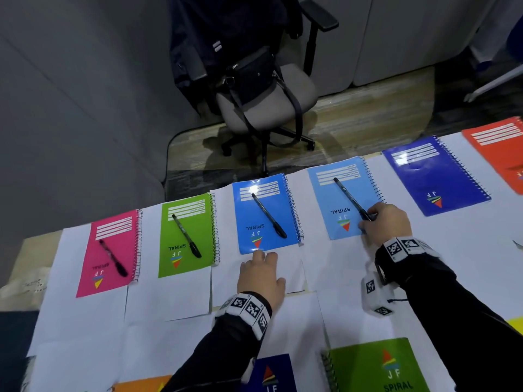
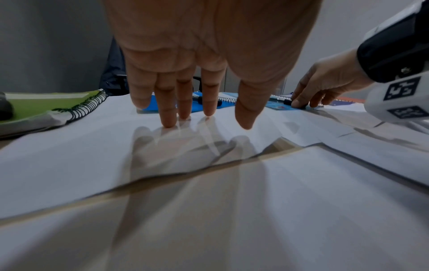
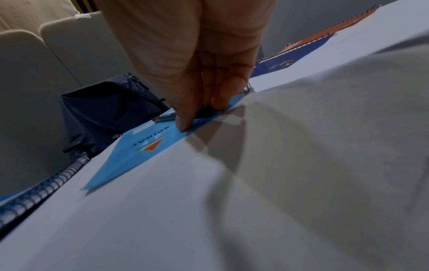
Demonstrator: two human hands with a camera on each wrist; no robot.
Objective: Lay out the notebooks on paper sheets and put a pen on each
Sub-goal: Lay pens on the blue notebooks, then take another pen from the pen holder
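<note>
Spiral notebooks lie in a row on white paper sheets: pink (image 1: 110,250), green (image 1: 186,236), blue (image 1: 266,213), light blue (image 1: 342,199), dark blue (image 1: 435,174) and red (image 1: 501,148). A black pen lies on each of the pink, green and blue ones. My right hand (image 1: 385,224) pinches the near end of a black pen (image 1: 351,198) that rests on the light blue notebook (image 3: 148,146); the thumb and a finger close on its cap (image 3: 204,110). My left hand (image 1: 261,274) rests flat, its fingertips (image 2: 169,124) touching the sheet (image 1: 294,267) just below the blue notebook.
The dark blue and red covers are bare. Nearer me lie an orange (image 1: 141,386), a dark blue (image 1: 271,372) and a green notebook (image 1: 376,366) on more sheets. Beyond the table's far edge stands an office chair (image 1: 263,91) with a black bag.
</note>
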